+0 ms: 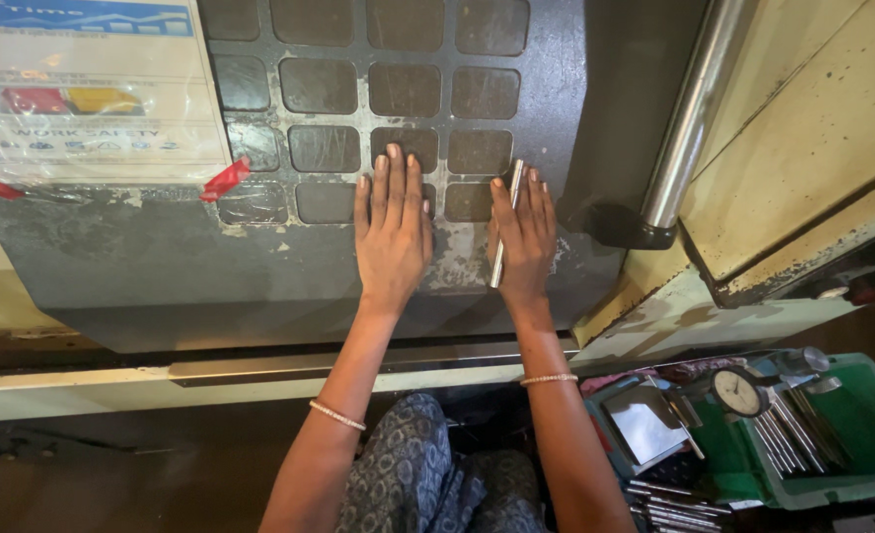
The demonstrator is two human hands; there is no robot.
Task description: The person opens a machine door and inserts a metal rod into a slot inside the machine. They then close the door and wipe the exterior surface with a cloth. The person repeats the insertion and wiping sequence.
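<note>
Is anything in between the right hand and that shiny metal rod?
No. The right hand already lies on the metal rod, pressing it against the grey panel. The left hand rests flat beside it, apart from the rod.

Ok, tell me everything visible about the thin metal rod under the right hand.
The thin, shiny silver metal rod is straight and smooth and lies nearly upright in the picture on the worn grey gridded panel. The right hand lies flat on it, fingers along its length; both ends show.

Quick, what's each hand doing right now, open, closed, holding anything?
Left hand: open, flat on the dark panel, holding nothing.
Right hand: open, fingers extended, with a thin metal rod against the panel.
</note>
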